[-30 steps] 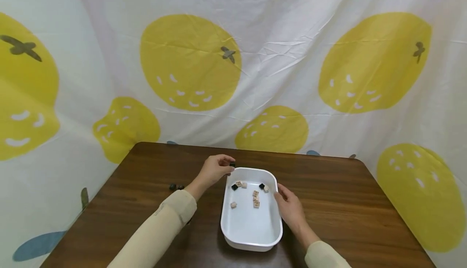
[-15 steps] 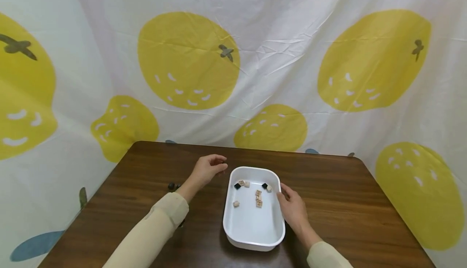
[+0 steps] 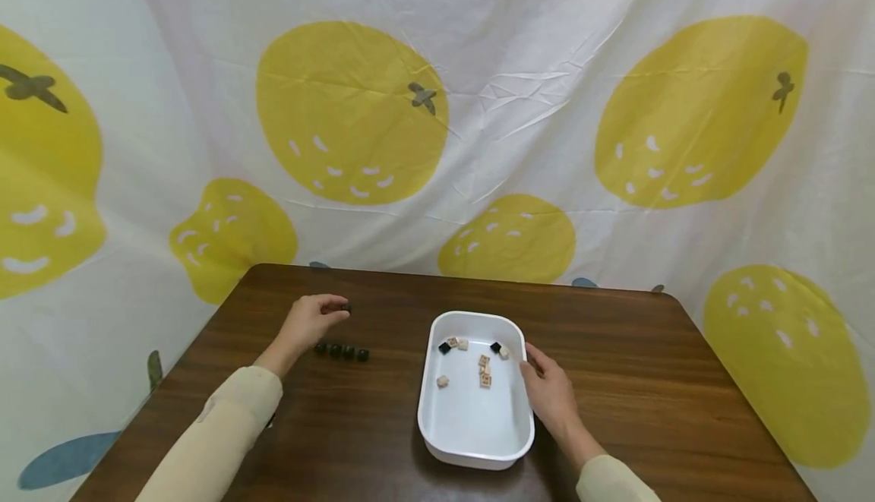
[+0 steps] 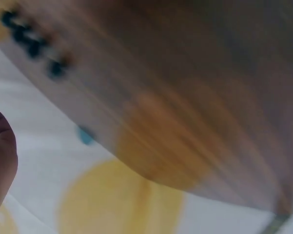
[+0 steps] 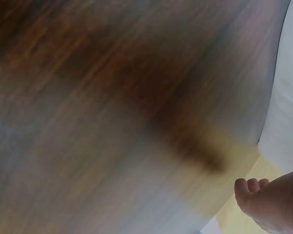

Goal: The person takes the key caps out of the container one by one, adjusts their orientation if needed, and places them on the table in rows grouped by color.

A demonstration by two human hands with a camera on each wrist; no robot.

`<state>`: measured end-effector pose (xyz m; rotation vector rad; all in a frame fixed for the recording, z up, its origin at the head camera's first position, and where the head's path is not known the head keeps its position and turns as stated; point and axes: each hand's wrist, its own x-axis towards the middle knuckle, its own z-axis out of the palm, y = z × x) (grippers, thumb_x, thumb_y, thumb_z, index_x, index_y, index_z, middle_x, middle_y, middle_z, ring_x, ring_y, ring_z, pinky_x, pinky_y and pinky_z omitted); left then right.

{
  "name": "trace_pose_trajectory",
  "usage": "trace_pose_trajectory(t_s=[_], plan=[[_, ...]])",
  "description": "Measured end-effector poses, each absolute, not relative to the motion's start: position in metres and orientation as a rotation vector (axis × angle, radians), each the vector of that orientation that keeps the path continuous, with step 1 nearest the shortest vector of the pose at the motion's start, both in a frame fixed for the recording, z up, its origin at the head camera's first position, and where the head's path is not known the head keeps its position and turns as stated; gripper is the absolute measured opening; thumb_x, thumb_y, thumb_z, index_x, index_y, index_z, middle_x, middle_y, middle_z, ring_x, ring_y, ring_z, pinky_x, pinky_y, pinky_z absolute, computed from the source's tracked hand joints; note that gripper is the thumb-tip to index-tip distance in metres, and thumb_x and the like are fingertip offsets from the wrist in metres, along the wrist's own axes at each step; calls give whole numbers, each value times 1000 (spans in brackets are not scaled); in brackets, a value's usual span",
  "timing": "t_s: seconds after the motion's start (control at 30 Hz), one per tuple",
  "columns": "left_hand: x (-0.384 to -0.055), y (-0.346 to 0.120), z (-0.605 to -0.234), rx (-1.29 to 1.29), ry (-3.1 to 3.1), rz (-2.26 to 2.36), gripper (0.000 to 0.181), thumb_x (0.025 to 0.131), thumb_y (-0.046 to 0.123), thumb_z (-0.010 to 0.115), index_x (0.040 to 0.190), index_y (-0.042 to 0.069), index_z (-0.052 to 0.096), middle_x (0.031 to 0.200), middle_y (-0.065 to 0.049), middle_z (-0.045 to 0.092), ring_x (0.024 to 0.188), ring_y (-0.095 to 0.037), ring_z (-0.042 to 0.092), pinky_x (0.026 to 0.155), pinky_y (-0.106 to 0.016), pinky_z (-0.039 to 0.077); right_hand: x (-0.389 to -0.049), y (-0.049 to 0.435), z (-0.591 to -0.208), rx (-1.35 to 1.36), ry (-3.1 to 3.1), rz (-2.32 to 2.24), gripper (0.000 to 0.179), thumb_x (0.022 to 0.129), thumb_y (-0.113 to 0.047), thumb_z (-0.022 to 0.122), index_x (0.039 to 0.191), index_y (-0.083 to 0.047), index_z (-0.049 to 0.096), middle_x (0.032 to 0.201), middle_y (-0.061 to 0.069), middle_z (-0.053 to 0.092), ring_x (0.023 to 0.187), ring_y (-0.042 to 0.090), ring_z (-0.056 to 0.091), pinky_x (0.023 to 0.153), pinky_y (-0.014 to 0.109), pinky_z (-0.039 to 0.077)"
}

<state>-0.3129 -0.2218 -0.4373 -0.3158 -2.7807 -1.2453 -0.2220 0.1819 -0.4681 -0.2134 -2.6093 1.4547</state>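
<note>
Above the left part of the table, my left hand (image 3: 305, 325) pinches a small black cube (image 3: 347, 308) between thumb and fingertips in the head view. Just below it on the wood lies a row of several black cubes (image 3: 349, 352); the left wrist view shows these dark cubes (image 4: 33, 48) blurred. My right hand (image 3: 551, 396) holds the right rim of a white rectangular tray (image 3: 475, 441), thumb at the edge. Inside the tray are a black cube (image 3: 445, 348), another black cube (image 3: 495, 347) and several pale cube-like pieces (image 3: 484, 371), some touching each other.
The brown wooden table (image 3: 629, 380) has rounded far corners. A white cloth printed with lemons (image 3: 352, 115) hangs behind and beside it. A small dark thing (image 3: 271, 420) shows partly from under my left sleeve.
My left hand has moved left from the tray's far-left corner with the black cube, uncovering more of the row. The right hand stays at the tray's rim.
</note>
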Motion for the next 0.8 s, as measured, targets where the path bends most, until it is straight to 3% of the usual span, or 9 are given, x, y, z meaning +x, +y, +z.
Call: trace_pose_trajectory(t_s=[0.3,0.63,0.8], plan=[[-304,-284,-464,-285,-2928,-1056,30,97,15,65,122,-1,66,114,-19,67,106,-38,61,85,-52,50,-221,181,-471,-197,-2602,1462,45,103,-19,49,144,-1,48,142,26,50,130,43,47,106,55,38],[-302,-294,-484,-359,-2972,-929,24,92,13,70,113,0,71,104,-15,65,103,-39,58,88,-56,46,-219,182,-471,-208,-2604,1478,45,103,-20,50,145,-1,48,142,25,50,130,43,47,105,55,39],[-305,-295,-484,-349,-2989,-922,28,90,10,72,115,-1,69,108,-18,63,105,-41,57,90,-57,45,-220,181,-470,-203,-2602,1484,46,103,-20,49,145,-2,48,142,25,50,129,43,48,103,55,40]])
